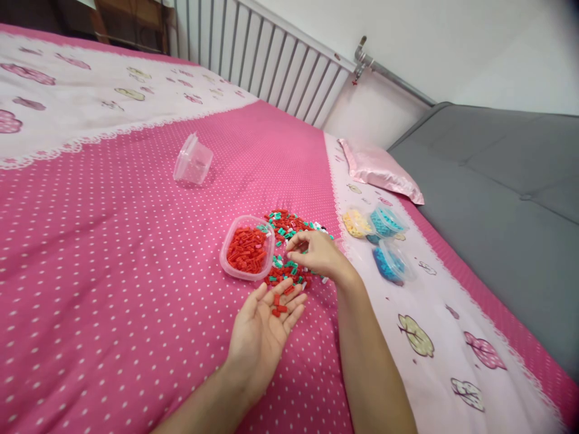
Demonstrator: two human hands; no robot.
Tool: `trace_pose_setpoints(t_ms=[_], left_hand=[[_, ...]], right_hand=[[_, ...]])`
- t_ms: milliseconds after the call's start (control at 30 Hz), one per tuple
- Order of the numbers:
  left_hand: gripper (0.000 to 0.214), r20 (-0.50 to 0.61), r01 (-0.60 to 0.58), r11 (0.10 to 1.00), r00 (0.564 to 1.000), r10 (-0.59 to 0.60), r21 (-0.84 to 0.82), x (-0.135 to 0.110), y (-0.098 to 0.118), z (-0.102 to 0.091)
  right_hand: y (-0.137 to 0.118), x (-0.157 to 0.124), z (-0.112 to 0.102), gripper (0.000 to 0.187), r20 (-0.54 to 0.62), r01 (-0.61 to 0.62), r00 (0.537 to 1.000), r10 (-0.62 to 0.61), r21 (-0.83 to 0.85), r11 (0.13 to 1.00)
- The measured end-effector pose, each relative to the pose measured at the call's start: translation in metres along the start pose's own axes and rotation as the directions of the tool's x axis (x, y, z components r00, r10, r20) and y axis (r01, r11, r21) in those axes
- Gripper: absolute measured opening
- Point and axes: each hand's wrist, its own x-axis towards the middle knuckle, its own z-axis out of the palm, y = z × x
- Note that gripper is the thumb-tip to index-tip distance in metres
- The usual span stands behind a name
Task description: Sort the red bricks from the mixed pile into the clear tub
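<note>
- Pink polka-dot bedsheet [113,241] spreads from the left edge across the middle of the frame.
- Clear plastic tub [195,160] lies tilted on it, upper left of centre.
- Clear square container [223,256] sits at the centre, full of small red plastic pieces [246,250].
- Left hand [265,322], lower centre, is palm up with fingers spread, carrying a few loose red pieces [279,308] on the fingers.
- Mixed pile [289,224] of red, green and white pieces lies just right of the container.
- Right hand [316,253] hovers over the pile, fingers curled; whether it pinches a piece, I cannot tell.
- Yellow pieces [356,223], teal pieces [384,222] and blue pieces [386,263] fill clear tubs right of centre.
- Pink satin pillow [380,172] lies above those tubs.
</note>
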Motion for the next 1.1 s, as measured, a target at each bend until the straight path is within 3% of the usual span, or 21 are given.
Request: trace_pose_setpoints(t_ms=[100, 167, 300, 400, 467, 533, 600, 733, 833, 900, 1033, 1100], left_hand=[[0.043, 0.007, 0.003, 1.0, 1.0, -0.003, -0.004, 0.001, 0.0, 0.0], [0.04, 0.014, -0.003, 1.0, 1.0, 0.003, -0.012, 0.001, 0.0, 0.0], [0.033, 0.02, -0.032, 0.999, 0.999, 0.032, -0.027, 0.0, -0.001, 0.0], [0.03, -0.006, -0.027, 0.999, 1.0, 0.027, 0.027, -0.001, -0.001, 0.0], [0.027, -0.018, -0.011, 0.996, 1.0, 0.013, 0.083, -0.002, -0.001, 0.0], [0.026, 0.0, -0.006, 0.99, 1.0, 0.006, 0.14, -0.003, -0.002, 0.0], [0.026, 0.024, 0.004, 0.98, 1.0, -0.009, 0.201, -0.004, -0.004, -0.001], [0.03, 0.026, 0.057, 0.948, 0.997, -0.069, 0.314, -0.006, -0.005, -0.002], [0.032, 0.061, 0.048, 0.934, 0.995, -0.074, 0.353, -0.006, -0.005, -0.002], [0.031, 0.069, 0.039, 0.932, 0.995, -0.068, 0.359, -0.006, -0.005, -0.002], [0.028, 0.062, 0.029, 0.933, 0.997, -0.055, 0.358, -0.006, -0.005, -0.002], [0.027, 0.06, 0.028, 0.935, 0.997, -0.052, 0.353, -0.006, -0.006, -0.002]], right_hand=[[-0.013, -0.013, -0.014, 0.009, 0.063, 0.063, 0.995, -0.075, 0.17, 0.983], [-0.023, -0.023, -0.024, 0.01, 0.166, 0.094, 0.977, -0.137, 0.24, 0.966], [-0.035, -0.035, -0.034, 0.014, 0.386, 0.143, 0.888, -0.248, 0.28, 0.949], [-0.031, -0.034, -0.033, 0.015, 0.333, 0.126, 0.92, -0.208, 0.25, 0.96], [-0.026, -0.03, -0.03, 0.011, 0.255, 0.067, 0.96, -0.117, 0.199, 0.978], [-0.022, -0.026, -0.026, 0.008, 0.238, 0.002, 0.97, -0.039, 0.154, 0.988], [-0.021, -0.024, -0.021, 0.01, 0.308, -0.023, 0.951, -0.021, 0.138, 0.99], [-0.023, -0.02, -0.01, 0.018, 0.503, -0.008, 0.862, -0.066, 0.143, 0.99], [-0.019, -0.016, -0.004, 0.023, 0.557, -0.039, 0.828, -0.064, 0.172, 0.984], [-0.013, -0.012, -0.003, 0.026, 0.521, -0.067, 0.852, -0.041, 0.186, 0.98], [-0.001, -0.007, -0.006, 0.023, 0.339, -0.061, 0.941, 0.02, 0.11, 0.992], [0.004, -0.005, -0.008, 0.022, 0.291, -0.067, 0.956, 0.039, 0.087, 0.994]])
